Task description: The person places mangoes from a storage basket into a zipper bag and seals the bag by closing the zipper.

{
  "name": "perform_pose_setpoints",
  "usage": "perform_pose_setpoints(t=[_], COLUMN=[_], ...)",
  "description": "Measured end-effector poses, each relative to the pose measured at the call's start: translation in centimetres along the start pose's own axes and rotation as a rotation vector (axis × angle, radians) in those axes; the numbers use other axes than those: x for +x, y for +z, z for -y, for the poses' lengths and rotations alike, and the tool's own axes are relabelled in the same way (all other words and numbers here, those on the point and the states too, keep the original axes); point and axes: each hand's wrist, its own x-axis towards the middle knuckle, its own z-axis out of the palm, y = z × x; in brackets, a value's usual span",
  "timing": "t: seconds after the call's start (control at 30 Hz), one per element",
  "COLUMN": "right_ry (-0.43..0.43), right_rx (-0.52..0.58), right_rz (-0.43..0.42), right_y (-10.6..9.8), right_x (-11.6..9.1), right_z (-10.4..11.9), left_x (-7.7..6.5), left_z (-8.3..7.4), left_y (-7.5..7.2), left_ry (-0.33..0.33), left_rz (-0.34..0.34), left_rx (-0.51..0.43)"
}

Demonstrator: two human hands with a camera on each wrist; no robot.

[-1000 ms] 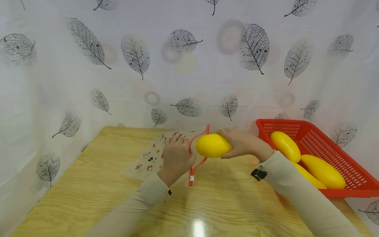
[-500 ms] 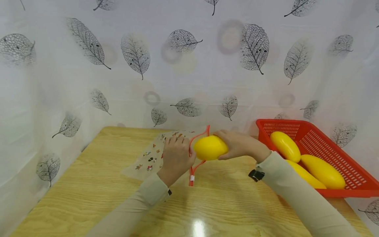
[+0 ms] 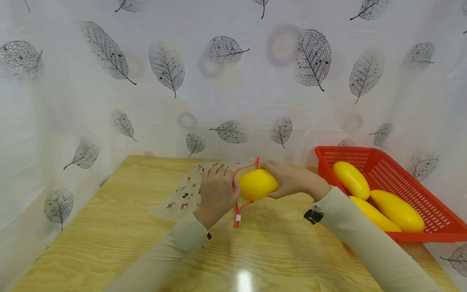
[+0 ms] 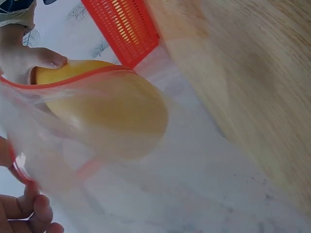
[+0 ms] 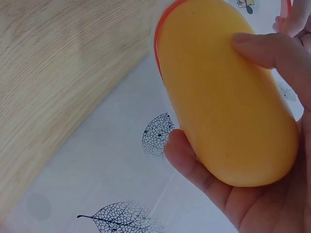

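My right hand grips a plump yellow mango, its thumb on one side and fingers on the other. The mango's front end is inside the mouth of a clear zip bag printed with small cartoon figures. A red zip strip edges that mouth, which gapes around the fruit. With curled fingers, my left hand holds the near lip of the bag. Through the film in the left wrist view, much of the mango shows. In the right wrist view the rear of the mango sits in my palm.
A red perforated basket stands at the right of the wooden table, holding a few more yellow mangoes. Behind the table hangs a pale curtain with a leaf print.
My right hand has moved slightly left and down, carrying the mango further into the bag's mouth. The left hand has stayed in place on the bag.
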Motion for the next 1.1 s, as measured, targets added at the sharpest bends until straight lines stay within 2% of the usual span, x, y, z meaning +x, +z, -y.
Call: perform_pose_setpoints(t=[0.53, 0.83, 0.97, 1.1], right_ry=[-0.045, -0.078, -0.064, -0.039], right_rx=[0.025, -0.022, -0.052, -0.050], right_rz=[-0.014, -0.106, -0.148, -0.155], right_y=[0.7, 1.4, 2.0, 2.6], right_x=[0.3, 0.4, 0.5, 0.8], right_z=[0.2, 0.0, 0.2, 0.5], left_x=[0.2, 0.1, 0.2, 0.5], left_z=[0.1, 0.0, -0.1, -0.2], left_y=[0.0, 0.0, -0.1, -0.2], left_ry=[-0.003, -0.006, -0.007, -0.010], left_rz=[0.006, 0.004, -0.007, -0.020], left_rx=[-0.007, -0.009, -0.006, -0.007])
